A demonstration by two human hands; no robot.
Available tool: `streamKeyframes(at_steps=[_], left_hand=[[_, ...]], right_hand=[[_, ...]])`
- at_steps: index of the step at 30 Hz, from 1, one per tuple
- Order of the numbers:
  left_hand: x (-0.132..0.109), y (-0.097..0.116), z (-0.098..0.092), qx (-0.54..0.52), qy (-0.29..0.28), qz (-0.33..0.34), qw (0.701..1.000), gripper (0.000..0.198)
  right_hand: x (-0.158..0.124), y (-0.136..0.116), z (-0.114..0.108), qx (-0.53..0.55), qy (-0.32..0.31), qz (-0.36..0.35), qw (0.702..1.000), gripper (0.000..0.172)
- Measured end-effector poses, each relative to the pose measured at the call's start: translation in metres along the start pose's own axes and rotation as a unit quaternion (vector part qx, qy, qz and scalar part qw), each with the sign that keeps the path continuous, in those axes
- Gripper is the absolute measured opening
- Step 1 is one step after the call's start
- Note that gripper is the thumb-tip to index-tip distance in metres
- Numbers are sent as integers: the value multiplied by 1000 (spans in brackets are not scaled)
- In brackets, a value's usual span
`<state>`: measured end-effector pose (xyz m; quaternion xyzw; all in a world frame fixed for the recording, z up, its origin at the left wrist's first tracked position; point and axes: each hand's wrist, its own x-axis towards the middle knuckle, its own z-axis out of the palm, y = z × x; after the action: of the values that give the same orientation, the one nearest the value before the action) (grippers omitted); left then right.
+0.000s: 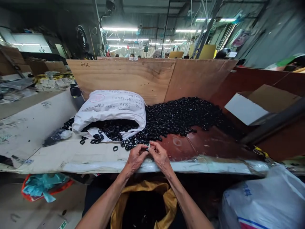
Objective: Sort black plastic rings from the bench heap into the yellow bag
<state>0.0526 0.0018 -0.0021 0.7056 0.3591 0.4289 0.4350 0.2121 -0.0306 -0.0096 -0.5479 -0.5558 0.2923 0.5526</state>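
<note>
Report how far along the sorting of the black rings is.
Done: the yellow-lined sack below the table edge looks dark inside, though whether rings fill it cannot be told. In hand: the left hand and right hand meet over one small black ring. Left: a large heap of small black plastic rings on the table, and more spilling from the white printed sack.

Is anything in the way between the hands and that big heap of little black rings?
Nothing visible blocks them. The left hand and right hand pinch a small black piece at the near edge of the black rings; only loose rings lie there.
</note>
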Motion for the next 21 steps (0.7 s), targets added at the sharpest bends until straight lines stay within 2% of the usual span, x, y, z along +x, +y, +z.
streamKeyframes(at_steps=[3,9,13,17,21], left_hand=[[-1,1,0,15,-15,34,999,22],[-1,4,0,-26,2,-1,1000,22],[-1,4,0,-33,0,-5,999,22],[0,1,0,-54,8,-26,998,23],[0,2,0,-67,9,-39,997,23]], right_hand=[[-3,-7,0,-54,7,-9,998,38],[-6,-15,-3,-54,-13,-11,998,33],[-8,-18,-2,-88,29,2,996,54],[-8,-19,-2,-91,12,-39,995,39],[-8,-17,-2,-95,17,-48,994,36]])
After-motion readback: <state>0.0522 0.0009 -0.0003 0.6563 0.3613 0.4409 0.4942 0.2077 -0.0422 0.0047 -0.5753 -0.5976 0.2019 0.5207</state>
